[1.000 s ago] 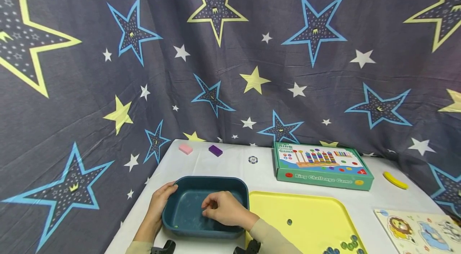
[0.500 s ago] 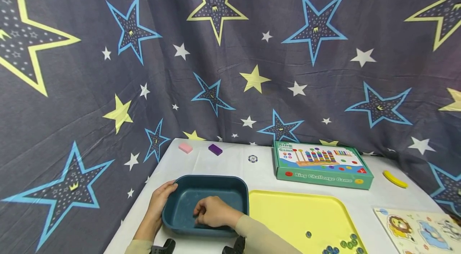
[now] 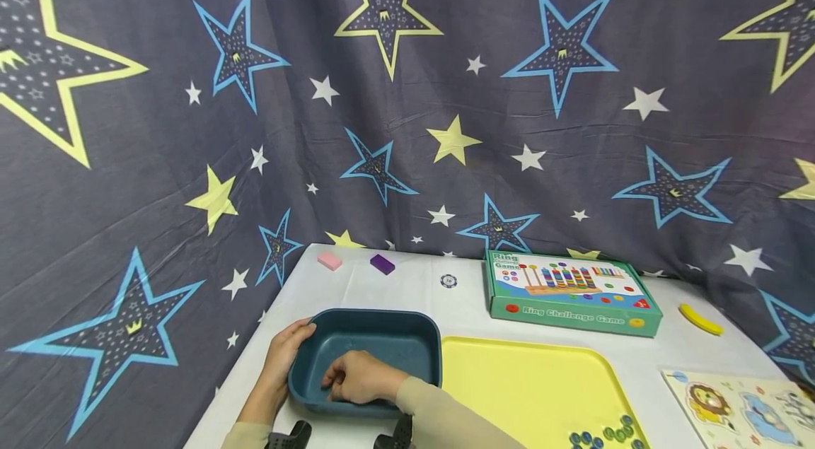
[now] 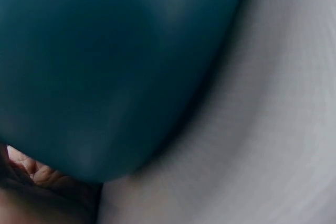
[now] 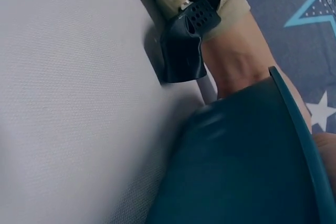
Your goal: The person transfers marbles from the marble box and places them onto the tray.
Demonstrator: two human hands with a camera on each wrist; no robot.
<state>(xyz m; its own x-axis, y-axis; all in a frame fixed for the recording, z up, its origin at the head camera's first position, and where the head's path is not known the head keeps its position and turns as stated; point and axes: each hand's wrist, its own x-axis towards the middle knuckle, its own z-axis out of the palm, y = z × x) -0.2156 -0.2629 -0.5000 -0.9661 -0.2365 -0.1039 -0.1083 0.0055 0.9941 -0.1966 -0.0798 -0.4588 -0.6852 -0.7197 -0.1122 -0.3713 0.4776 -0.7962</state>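
A dark teal rectangular tub stands on the white cloth, its outer wall filling much of the left wrist view. My left hand grips its left rim, thumb over the edge. Inside the tub is my right hand, fingers curled down near the front left of the floor. Its fingertips are partly hidden, so I cannot see whether a marble is between them. To the right lies a yellow tray with several green and blue glass marbles gathered at its lower right.
A green Ring Challenge Game box stands behind the tray. Pink and purple blocks, plus a round chip, lie at the back. On the right are a yellow toy banana and an animal puzzle board.
My right hand has moved left and down inside the tub. A lone marble rolled across the yellow tray toward the marble group at the lower right. My left hand stayed on the rim.
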